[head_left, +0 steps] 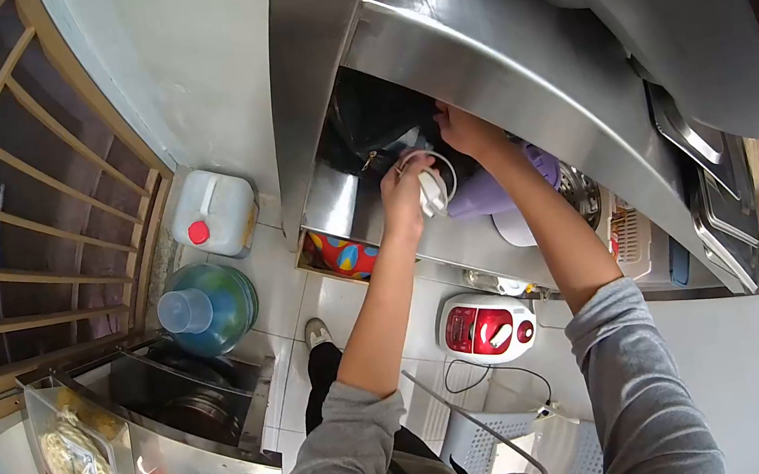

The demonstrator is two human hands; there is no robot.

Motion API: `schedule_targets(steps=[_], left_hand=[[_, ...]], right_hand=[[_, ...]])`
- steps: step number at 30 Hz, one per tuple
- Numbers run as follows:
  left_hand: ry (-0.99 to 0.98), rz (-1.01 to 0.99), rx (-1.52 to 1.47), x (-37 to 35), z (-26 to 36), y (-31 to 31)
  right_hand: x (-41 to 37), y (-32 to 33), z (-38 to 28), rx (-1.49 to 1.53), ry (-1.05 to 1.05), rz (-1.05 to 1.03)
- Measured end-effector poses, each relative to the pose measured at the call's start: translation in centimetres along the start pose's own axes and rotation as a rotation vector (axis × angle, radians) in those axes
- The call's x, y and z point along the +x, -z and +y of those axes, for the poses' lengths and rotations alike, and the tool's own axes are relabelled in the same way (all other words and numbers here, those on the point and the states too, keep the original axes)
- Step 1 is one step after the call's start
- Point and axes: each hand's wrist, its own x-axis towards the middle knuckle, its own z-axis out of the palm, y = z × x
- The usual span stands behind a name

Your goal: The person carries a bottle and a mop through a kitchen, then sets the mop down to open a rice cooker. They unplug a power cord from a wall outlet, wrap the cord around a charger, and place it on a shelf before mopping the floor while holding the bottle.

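Note:
My left hand (pixel 407 193) is closed around a bundled white cord (pixel 433 191), with a loop standing out to the right and a thicker white end hanging below the fingers. Deeper on the lower steel shelf, my right hand (pixel 462 129) reaches in under the upper shelf's edge; its fingers are partly hidden in shadow. A black bag (pixel 369 122) with a zip lies just beyond my left hand. Below my right forearm is a purple plastic container (pixel 493 191), partly covered by the arm.
The upper steel shelf (pixel 490 55) overhangs both hands. A colourful box (pixel 342 254) stands below the lower shelf. On the floor are a red and white appliance (pixel 489 327), a large blue-green water bottle (pixel 227 304) and a white jerrycan (pixel 214 210). Metal bowls (pixel 580 197) sit to the right.

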Motion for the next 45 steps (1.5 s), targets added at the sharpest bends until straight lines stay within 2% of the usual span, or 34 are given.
schedule_targets(steps=[1,3,4,6,7,9,10,11,12,13,14,15,16,17,18,20,21,23,24,25,26,27,28,29,31,33,34,36,38,39,41,42,45], left_hand=[[-0.003,-0.004,-0.008,1.4,-0.6,-0.5],[-0.096,0.294,-0.388,4.3,-1.1,-1.8],[-0.094,0.292,-0.393,6.7,-2.0,-1.3],[-0.527,0.480,0.172,11.8,-4.1,0.1],[-0.528,0.481,0.171,13.2,-4.5,0.3],[-0.902,0.361,1.216,14.6,-5.5,-0.3],[-0.968,0.616,1.215,11.6,-4.4,-2.9],[-0.969,0.616,1.214,10.5,-3.9,-2.9],[-0.919,0.396,1.258,9.7,-3.2,-2.2],[-0.862,0.178,1.293,8.6,-2.5,-1.6],[-0.827,0.147,1.326,6.2,-2.3,-1.1],[-0.714,0.061,1.288,3.0,-0.5,-1.1],[-0.649,0.029,1.113,0.1,1.3,-0.9],[-0.627,0.052,0.946,-1.3,1.6,0.7],[-0.598,0.074,0.780,-2.2,1.9,2.2],[-0.700,0.356,0.582,-1.9,2.2,4.0],[-0.702,0.355,0.589,-0.8,2.3,4.9],[-0.767,0.428,0.474,3.1,1.7,6.7],[-0.791,0.447,0.563,4.0,2.1,6.4],[-0.791,0.444,0.562,4.3,3.0,6.1],[-0.583,0.379,0.548,4.4,4.3,5.6],[-0.378,0.314,0.531,4.4,5.4,4.9],[-0.464,0.324,0.675,4.7,5.8,4.4],[-0.464,0.322,0.678,4.1,6.6,3.5],[-0.342,0.332,0.814,3.1,7.9,2.2],[-0.342,0.324,0.803,3.5,8.2,2.1],[-0.352,0.342,0.817,3.3,8.3,1.7],[-0.363,0.363,0.832,3.2,8.4,1.5],[-0.624,0.514,1.000,3.6,7.9,1.2],[-0.624,0.505,0.997,4.0,7.9,0.8],[-0.558,0.421,0.417,4.4,8.4,-0.5],[-0.555,0.407,0.310,5.1,7.8,-1.1],[-0.654,0.475,0.353,7.3,6.8,-3.7]], right_hand=[[0.0,0.8,-0.1,-0.033,-0.014,0.075],[0.0,2.8,-0.5,-0.073,-0.024,0.152],[-0.1,3.8,-1.0,-0.052,-0.033,0.154],[0.0,4.1,-0.7,-0.030,-0.042,0.157],[0.3,3.4,0.2,-0.023,-0.017,0.136],[0.6,3.2,0.5,-0.017,0.014,0.113],[0.7,3.5,0.4,0.105,-0.165,0.008],[0.8,3.7,0.4,0.227,-0.346,-0.096],[0.4,3.2,0.6,0.227,-0.346,-0.095],[-0.5,2.3,0.8,0.102,-0.195,0.122],[-1.0,1.7,0.8,-0.021,-0.041,0.339],[-0.7,1.5,0.2,-0.014,-0.036,0.346],[-0.3,1.1,-0.9,-0.019,0.016,0.404],[-0.1,0.7,-2.1,-0.023,0.064,0.463],[-0.6,0.5,-3.7,0.467,-0.078,0.289],[-1.8,-1.2,-5.9,0.575,-0.190,-0.133],[-2.4,-2.5,-6.6,0.561,-0.276,-0.235],[-3.2,-5.9,-7.9,0.523,-0.237,-0.015],[-3.1,-7.0,-8.3,0.521,-0.240,-0.012],[-2.9,-8.0,-8.7,0.561,-0.276,0.100],[-2.6,-8.2,-9.4,0.602,-0.309,0.213],[-2.3,-8.4,-9.9,0.602,-0.309,0.217],[-2.0,-8.1,-10.7,0.632,-0.370,0.284],[-1.8,-8.1,-11.1,0.663,-0.432,0.351],[-1.6,-8.2,-11.6,0.685,-0.471,0.364],[-1.8,-8.0,-11.5,0.747,-0.453,0.390],[-2.2,-7.6,-11.2,0.697,-0.364,0.417],[-3.2,-7.7,-10.3,0.700,-0.370,0.383],[-4.6,-7.9,-8.7,0.681,-0.395,0.387],[-5.5,-7.8,-7.0,0.675,-0.399,0.393],[-7.4,-7.0,-4.3,0.355,-0.368,0.336],[-7.9,-6.7,-4.1,0.348,-0.365,0.336],[-8.7,-3.4,-5.9,0.278,-0.380,0.423]])
